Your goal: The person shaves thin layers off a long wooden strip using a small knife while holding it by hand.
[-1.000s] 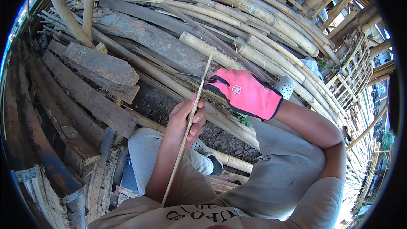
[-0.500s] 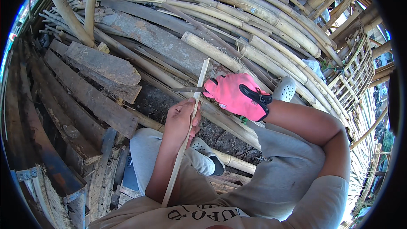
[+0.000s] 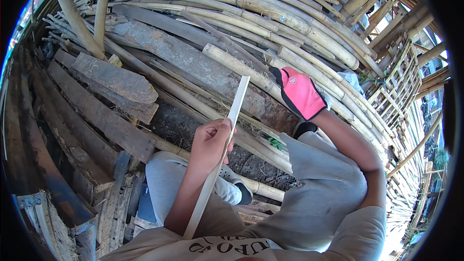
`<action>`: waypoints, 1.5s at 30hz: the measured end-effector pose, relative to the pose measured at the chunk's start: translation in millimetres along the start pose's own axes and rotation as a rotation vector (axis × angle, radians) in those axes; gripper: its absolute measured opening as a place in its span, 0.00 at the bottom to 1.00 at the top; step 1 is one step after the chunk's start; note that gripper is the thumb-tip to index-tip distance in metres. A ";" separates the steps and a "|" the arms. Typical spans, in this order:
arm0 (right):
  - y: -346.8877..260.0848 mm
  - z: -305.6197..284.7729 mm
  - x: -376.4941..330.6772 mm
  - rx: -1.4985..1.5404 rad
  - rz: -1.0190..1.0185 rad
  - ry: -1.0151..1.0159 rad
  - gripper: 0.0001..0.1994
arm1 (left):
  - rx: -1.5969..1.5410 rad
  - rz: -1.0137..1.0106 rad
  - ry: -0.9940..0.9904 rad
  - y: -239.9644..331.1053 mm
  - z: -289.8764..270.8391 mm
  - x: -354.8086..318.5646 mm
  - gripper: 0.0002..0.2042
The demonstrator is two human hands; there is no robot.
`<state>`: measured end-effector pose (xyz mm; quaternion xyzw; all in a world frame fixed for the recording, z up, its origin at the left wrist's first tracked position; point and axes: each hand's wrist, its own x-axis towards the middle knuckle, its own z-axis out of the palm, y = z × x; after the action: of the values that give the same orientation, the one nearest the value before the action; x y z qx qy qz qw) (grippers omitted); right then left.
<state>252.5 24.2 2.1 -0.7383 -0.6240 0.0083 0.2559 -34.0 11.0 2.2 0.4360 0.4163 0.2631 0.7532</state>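
My bare left hand [image 3: 210,141] is closed around a long, pale split-bamboo strip [image 3: 238,100], thumb laid along it. The strip slants from above my fist down past my forearm to my shirt. Off to the right, clear of the strip, my right hand [image 3: 301,94] wears a pink and black glove and is curled into a fist. The knife seen in that fist half a second ago is hidden now, its blade out of sight behind the glove.
Bamboo poles [image 3: 285,19] lie heaped across the far side. Dark weathered planks [image 3: 104,108] are stacked at left, with a blunt-ended board [image 3: 113,77] on top. Two upright bamboo posts [image 3: 100,14] stand at far left. A woven bamboo lattice [image 3: 396,75] is at right.
My right hand has swung right, away from the strip, and turned over; the knife blade has gone out of view. The strip's upper end has tilted slightly right in my left hand.
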 end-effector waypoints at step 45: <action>-108.8 -59.2 -0.6 0.419 0.021 -0.496 0.17 | -0.957 -0.123 -0.584 -11.8 -3.5 -8.3 0.14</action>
<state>172.2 11.7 95.6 -0.6515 -0.6443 0.3187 0.2425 -40.8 0.6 -5.9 0.0756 0.0493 0.2465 0.9649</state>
